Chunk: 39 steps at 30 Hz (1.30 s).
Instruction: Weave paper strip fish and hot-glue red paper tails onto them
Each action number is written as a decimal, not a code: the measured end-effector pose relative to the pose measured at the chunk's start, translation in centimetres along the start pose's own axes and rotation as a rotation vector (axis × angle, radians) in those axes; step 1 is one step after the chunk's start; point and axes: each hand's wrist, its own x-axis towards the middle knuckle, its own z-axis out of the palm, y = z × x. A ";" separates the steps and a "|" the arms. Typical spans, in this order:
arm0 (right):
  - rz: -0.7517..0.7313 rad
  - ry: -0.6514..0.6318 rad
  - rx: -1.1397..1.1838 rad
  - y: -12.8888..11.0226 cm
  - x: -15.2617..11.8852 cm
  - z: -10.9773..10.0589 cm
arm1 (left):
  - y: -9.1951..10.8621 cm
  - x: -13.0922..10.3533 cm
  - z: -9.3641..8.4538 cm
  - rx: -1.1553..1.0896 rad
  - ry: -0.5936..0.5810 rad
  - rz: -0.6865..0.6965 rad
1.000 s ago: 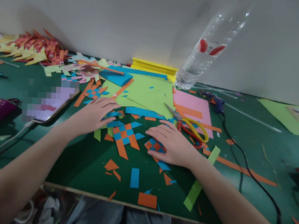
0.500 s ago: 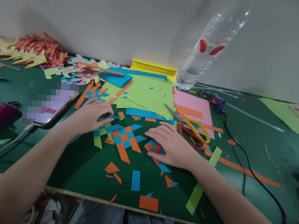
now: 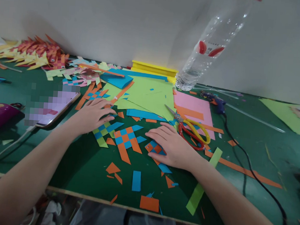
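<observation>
My left hand (image 3: pixel 95 115) hovers low over a green-and-blue woven paper fish (image 3: pixel 103 133), fingers loosely curved and apart, nothing visible between them. It hides the fish's upper left part. To the right lies an orange-and-blue woven paper fish (image 3: pixel 127 138) with a small eye, touched by neither hand. A second orange-and-blue woven fish (image 3: pixel 152 147) is partly covered by my right hand (image 3: pixel 170 144), which rests on it with fingers stretched out and thumb apart. Scissors (image 3: pixel 192 129) with yellow and red handles lie just beyond my right hand, blades pointing away to the left.
Green paper sheets (image 3: pixel 151 92) and a pink sheet (image 3: pixel 191 103) lie ahead. A plastic bottle (image 3: pixel 208 48) leans against the wall. At right is a glue gun (image 3: pixel 217 103) with its cord; at left, a charging phone (image 3: pixel 60 108). Paper scraps (image 3: pixel 148 204) litter the front.
My left hand has shifted slightly, its fingertips dipping a little, and the green-and-blue fish beneath has turned slightly. My right hand stays in place on its fish.
</observation>
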 end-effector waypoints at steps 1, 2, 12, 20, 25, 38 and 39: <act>0.000 0.001 0.001 0.0 0.0 0.0 | 0.0 0.0 0.0 -0.002 0.004 -0.008; 0.000 0.003 0.003 0.0 0.0 0.0 | 0.1 0.0 -0.1 -0.008 0.006 -0.010; -0.009 0.003 -0.012 0.0 -0.1 0.1 | 0.3 0.0 0.0 0.001 -0.009 -0.004; -0.012 0.003 -0.019 0.0 0.0 0.2 | 0.8 -0.1 -0.1 0.028 0.028 0.015; -0.006 -0.001 -0.014 0.0 0.0 0.1 | 0.9 -0.2 -0.4 0.091 0.043 -0.052; -0.006 0.002 -0.015 0.0 -0.1 0.2 | -1.2 -0.8 -0.8 0.023 0.057 -0.023; -0.007 0.004 -0.013 0.0 0.0 0.2 | -1.0 -0.7 -0.7 0.018 0.043 -0.021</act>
